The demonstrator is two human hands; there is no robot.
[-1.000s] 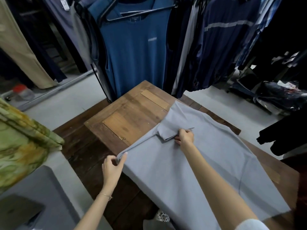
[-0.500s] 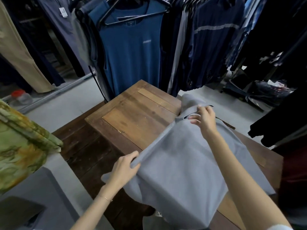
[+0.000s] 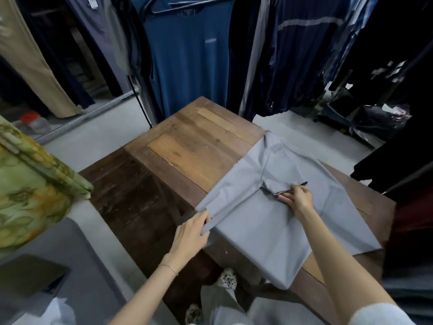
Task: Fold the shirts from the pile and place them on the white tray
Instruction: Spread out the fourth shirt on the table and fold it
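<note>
Shirt (image 3: 269,221) back flat on wooden table (image 3: 199,148) — left hand (image 3: 191,235), right hand (image 3: 298,199) pinching it, garments (image 3: 187,55) behind

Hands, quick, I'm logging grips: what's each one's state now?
Left hand: grips the shirt edge.
Right hand: pinches a shirt fold.

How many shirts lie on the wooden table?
1: the grey shirt on the table's right half, held by the left hand and right hand. Others may lie out of view.
</note>
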